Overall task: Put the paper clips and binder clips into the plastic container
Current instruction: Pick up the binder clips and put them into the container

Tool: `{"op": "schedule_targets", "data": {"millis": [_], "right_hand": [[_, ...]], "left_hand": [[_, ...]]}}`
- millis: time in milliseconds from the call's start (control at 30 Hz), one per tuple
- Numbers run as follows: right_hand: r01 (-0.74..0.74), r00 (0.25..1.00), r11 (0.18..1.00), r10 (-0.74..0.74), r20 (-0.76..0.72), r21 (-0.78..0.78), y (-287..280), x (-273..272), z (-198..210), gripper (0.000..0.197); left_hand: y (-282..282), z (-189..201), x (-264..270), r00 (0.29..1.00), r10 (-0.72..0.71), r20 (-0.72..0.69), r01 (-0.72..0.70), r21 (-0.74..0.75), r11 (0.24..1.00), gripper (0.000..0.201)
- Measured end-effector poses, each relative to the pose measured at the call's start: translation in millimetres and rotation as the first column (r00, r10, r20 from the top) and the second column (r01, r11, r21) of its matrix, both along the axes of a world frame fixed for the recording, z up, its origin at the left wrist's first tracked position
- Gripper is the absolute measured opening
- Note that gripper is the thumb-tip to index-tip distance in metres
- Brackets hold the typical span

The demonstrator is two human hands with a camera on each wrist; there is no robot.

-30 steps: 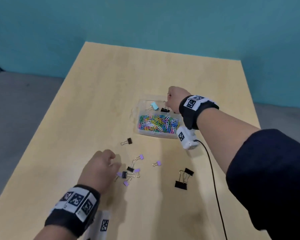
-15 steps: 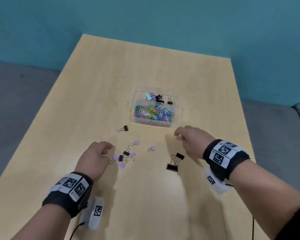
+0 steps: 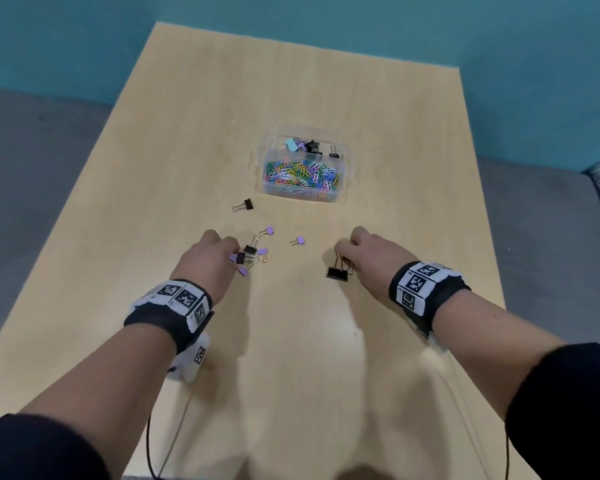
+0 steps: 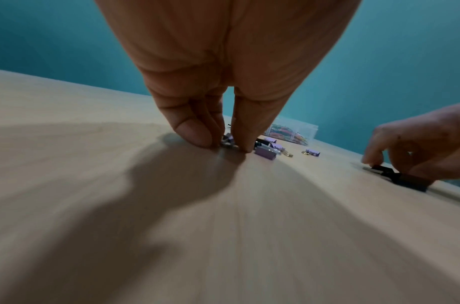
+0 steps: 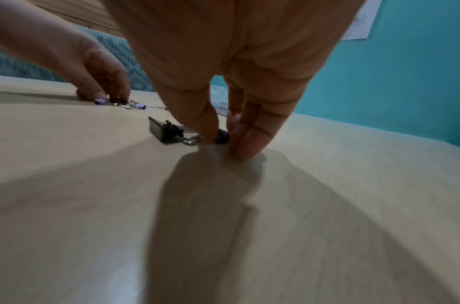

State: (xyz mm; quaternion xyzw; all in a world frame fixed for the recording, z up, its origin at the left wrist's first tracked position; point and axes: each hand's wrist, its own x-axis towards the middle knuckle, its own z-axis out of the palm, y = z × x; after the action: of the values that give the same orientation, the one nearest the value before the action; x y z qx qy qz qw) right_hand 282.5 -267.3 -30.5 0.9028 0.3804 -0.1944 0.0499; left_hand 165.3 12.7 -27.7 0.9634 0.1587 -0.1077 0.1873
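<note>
Left hand (image 3: 208,261) pinched on purple clip (image 4: 227,139) in small pile. Right hand (image 3: 371,258) pinched round black clip (image 5: 221,135), larger black clip (image 3: 337,273) beside. Container (image 3: 303,197) lies straight ahead, reached equally by either hand.

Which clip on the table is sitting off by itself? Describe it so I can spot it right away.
Start at the clear plastic container of coloured paper clips in the middle of the wooden table. Just off its near-left corner lies a small black binder clip. It sits alone, apart from the purple and black cluster by the left hand.
</note>
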Motion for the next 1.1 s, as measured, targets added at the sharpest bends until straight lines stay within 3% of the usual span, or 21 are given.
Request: {"op": "schedule_targets", "data": {"millis": [100,233,367,500,600,633,667,700,767,800,833,867,900,933,967,1000,1033,1100], "right_hand": [[-0.016,1.0,0.999,0.016,-0.01,-0.052,4.0,-4.8,1.5,0.039],[0.14,0.989,0.99,-0.138,-0.052,0.021,4.9,-7.9,4.3,0.029],[0.276,0.956,0.958,-0.265,-0.124,0.081,3.9,-9.9,4.9,0.028],[0.297,0.948,0.951,-0.283,-0.145,0.087,2.5,-9.6,5.0,0.026],[0.304,0.95,0.945,-0.292,-0.108,0.12,-0.9,-10.8,4.1,0.019],[0.311,0.949,0.94,-0.3,-0.094,0.139,-2.5,-11.0,3.8,0.018],[0.314,0.949,0.937,-0.305,-0.082,0.153,-4.0,-10.9,3.6,0.018],[0.314,0.949,0.936,-0.306,-0.071,0.159,-5.9,-11.1,3.7,0.018],[0.325,0.946,0.933,-0.319,-0.062,0.156,-10.9,-12.8,3.9,0.016],[0.363,0.932,0.916,-0.355,-0.074,0.171,-14.2,-14.3,3.9,0.015],[0.442,0.897,0.871,-0.425,-0.124,0.214,-17.6,-15.8,3.4,0.015],[0.575,0.817,0.764,-0.519,-0.252,0.292,-21.1,-17.3,3.5,0.017],[0.746,0.664,0.559,-0.582,-0.47,0.362,-24.4,-18.9,5.0,0.021],[0.892,0.451,0.276,-0.534,-0.715,0.357,-27.9,-20.6,7.5,0.024],[0.964,0.243,-0.009,-0.387,-0.889,0.267,-31.5,-22.6,10.8,0.025],[0.963,0.094,-0.228,-0.209,-0.973,0.142,-34.7,-24.9,15.6,0.024],[0.931,0.004,-0.365,-0.051,-0.999,0.022,-37.3,-27.0,19.4,0.023],[0.87,-0.093,-0.467,0.161,-0.982,-0.159,-39.6,-31.2,23.6,0.021]], "left_hand": [[-0.9,-0.7,1.7,0.999,0.049,-0.006,-0.049,0.007,0.999,0.006],[-5.2,1.2,2.9,0.997,0.076,-0.021,-0.076,0.012,0.997,0.002],[-10.3,2.0,2.0,0.988,0.141,-0.055,-0.142,-0.012,0.99,0.006],[-11.5,0.1,2.4,0.982,0.179,-0.064,-0.181,-0.034,0.983,0.007],[-6.0,-3.0,-3.5,0.946,0.322,-0.046,-0.324,-0.208,0.923,0.009],[-4.1,-3.6,-6.7,0.904,0.422,-0.064,-0.414,-0.373,0.83,0.011],[-2.7,-2.4,-10.6,0.838,0.535,-0.11,-0.494,-0.571,0.656,0.013],[-2.5,0.7,-14.7,0.755,0.624,-0.2,-0.533,-0.742,0.407,0.015],[-4.8,10.0,-21.9,0.629,0.653,-0.422,-0.489,-0.868,-0.09,0.018],[-5.3,13.1,-23.9,0.603,0.625,-0.496,-0.452,-0.858,-0.245,0.02],[-5.3,15.3,-24.9,0.592,0.6,-0.538,-0.417,-0.841,-0.344,0.021],[-4.8,16.7,-25.0,0.587,0.587,-0.558,-0.386,-0.83,-0.403,0.02],[-4.7,17.1,-24.1,0.58,0.585,-0.566,-0.37,-0.823,-0.431,0.018],[-5.6,17.1,-23.0,0.571,0.597,-0.564,-0.375,-0.826,-0.422,0.015],[-6.8,15.3,-21.8,0.562,0.625,-0.541,-0.407,-0.839,-0.361,0.011],[-7.5,11.3,-20.1,0.57,0.669,-0.477,-0.457,-0.861,-0.224,0.007],[-9.0,7.2,-18.4,0.615,0.699,-0.365,-0.51,-0.86,-0.001,0.008],[-14.5,3.2,-16.2,0.781,0.608,-0.145,-0.529,-0.671,0.52,0.021]]}}
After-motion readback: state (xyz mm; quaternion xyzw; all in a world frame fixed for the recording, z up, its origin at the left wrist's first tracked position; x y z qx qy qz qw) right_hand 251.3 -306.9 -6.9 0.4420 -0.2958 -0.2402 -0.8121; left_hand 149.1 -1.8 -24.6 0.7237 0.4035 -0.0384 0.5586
